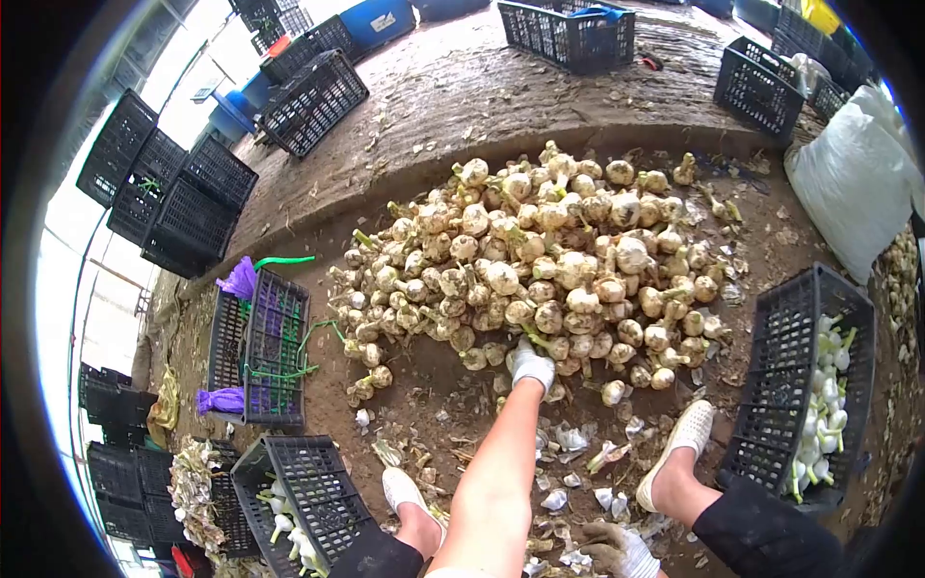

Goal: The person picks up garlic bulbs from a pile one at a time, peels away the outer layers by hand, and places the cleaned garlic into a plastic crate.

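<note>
Left hand [531,364] reaches into the garlic pile's [540,260] near edge, fingers closing on a bulb; right hand [617,549], below the pile, fingers' state unclear.

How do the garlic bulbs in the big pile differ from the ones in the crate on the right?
The pile bulbs are brownish, dirt-coated and heaped loose on the ground. The bulbs in the right crate are clean white with green stalks, and far fewer. Both are whole bulbs.

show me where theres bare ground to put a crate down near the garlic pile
Bare earth lies between the garlic pile and the purple-tied crates at left. The raised ledge behind is mostly open. Peels litter the ground by the feet.
</note>
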The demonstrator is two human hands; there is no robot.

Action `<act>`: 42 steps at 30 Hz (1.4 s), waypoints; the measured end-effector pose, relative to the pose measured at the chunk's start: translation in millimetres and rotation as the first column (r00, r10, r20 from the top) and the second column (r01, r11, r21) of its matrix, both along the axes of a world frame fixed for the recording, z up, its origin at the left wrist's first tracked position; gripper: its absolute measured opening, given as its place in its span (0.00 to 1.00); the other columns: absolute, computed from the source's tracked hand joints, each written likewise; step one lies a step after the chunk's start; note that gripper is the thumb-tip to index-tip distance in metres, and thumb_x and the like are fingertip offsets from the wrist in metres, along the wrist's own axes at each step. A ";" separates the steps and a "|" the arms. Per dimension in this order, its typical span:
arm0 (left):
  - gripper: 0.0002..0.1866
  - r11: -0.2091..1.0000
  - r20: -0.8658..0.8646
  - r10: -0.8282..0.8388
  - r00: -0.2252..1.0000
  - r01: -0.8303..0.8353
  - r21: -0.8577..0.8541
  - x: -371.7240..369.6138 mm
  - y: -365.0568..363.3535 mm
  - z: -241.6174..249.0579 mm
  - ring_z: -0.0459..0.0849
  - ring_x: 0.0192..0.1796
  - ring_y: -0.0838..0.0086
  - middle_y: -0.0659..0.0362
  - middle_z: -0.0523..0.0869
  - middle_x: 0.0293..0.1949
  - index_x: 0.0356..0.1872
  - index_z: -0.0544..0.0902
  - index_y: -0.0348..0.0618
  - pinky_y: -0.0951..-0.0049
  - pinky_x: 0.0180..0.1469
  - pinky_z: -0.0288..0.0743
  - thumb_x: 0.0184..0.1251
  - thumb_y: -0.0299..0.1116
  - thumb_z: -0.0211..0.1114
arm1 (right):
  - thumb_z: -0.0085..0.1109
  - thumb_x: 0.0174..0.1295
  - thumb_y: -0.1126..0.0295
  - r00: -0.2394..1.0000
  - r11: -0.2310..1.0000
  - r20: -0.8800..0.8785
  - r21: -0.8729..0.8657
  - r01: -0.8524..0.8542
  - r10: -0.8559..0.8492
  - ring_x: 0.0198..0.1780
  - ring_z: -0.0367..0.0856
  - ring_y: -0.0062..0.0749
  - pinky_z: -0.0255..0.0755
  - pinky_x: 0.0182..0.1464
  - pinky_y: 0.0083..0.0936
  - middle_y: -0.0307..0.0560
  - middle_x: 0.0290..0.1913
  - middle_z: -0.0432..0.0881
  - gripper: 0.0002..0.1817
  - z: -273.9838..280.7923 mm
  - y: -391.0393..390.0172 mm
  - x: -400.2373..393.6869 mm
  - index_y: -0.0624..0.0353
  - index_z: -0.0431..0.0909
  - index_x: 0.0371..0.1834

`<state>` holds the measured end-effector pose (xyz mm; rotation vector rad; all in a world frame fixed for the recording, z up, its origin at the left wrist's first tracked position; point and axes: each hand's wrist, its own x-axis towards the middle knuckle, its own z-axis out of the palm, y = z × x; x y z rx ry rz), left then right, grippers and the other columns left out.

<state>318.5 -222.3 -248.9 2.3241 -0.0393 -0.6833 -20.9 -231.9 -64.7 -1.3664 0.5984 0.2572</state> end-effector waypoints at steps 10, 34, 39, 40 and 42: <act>0.28 0.982 0.295 0.095 0.951 -0.042 -0.182 -91.3 89.1 62.6 0.79 0.38 0.73 0.53 0.80 0.38 0.47 0.72 0.35 0.75 0.42 0.75 0.42 0.30 0.72 | 0.58 0.53 0.70 0.982 0.983 -0.064 0.046 0.179 -0.176 0.37 0.77 0.26 0.72 0.42 0.22 0.46 0.37 0.81 0.13 -10.5 2.1 -5.6 0.65 0.79 0.40; 0.33 0.977 0.660 -0.103 0.744 0.200 -0.072 -340.8 250.4 257.5 0.74 0.51 0.53 0.48 0.71 0.49 0.51 0.70 0.37 0.62 0.52 0.71 0.38 0.32 0.70 | 0.45 0.65 0.62 0.981 0.922 0.141 0.346 -0.176 0.134 0.43 0.76 0.33 0.73 0.42 0.28 0.48 0.48 0.76 0.18 38.5 112.8 -4.3 0.60 0.70 0.53; 0.23 0.983 0.803 -0.181 0.568 0.138 0.124 -344.6 248.0 255.5 0.73 0.54 0.56 0.50 0.73 0.52 0.49 0.74 0.39 0.63 0.55 0.69 0.49 0.33 0.60 | 0.45 0.63 0.66 0.895 0.933 0.285 0.007 -0.359 0.342 0.44 0.76 0.35 0.73 0.43 0.29 0.49 0.47 0.76 0.15 32.9 114.5 -7.9 0.57 0.71 0.51; 0.21 0.981 0.819 -0.189 0.542 0.141 0.133 -343.9 247.5 253.9 0.73 0.55 0.57 0.50 0.73 0.52 0.48 0.75 0.39 0.63 0.55 0.69 0.50 0.32 0.58 | 0.45 0.62 0.67 0.883 0.927 0.296 -0.029 -0.373 0.365 0.45 0.76 0.35 0.73 0.43 0.29 0.49 0.47 0.77 0.15 31.2 114.0 -7.6 0.56 0.72 0.51; 0.19 0.975 0.847 -0.214 0.486 0.152 0.159 -343.0 248.9 256.3 0.73 0.55 0.57 0.50 0.74 0.51 0.47 0.76 0.38 0.64 0.56 0.68 0.52 0.31 0.55 | 0.45 0.61 0.69 0.857 0.913 0.317 -0.095 -0.397 0.406 0.45 0.76 0.36 0.73 0.43 0.29 0.49 0.47 0.77 0.14 25.9 110.6 -6.5 0.55 0.72 0.50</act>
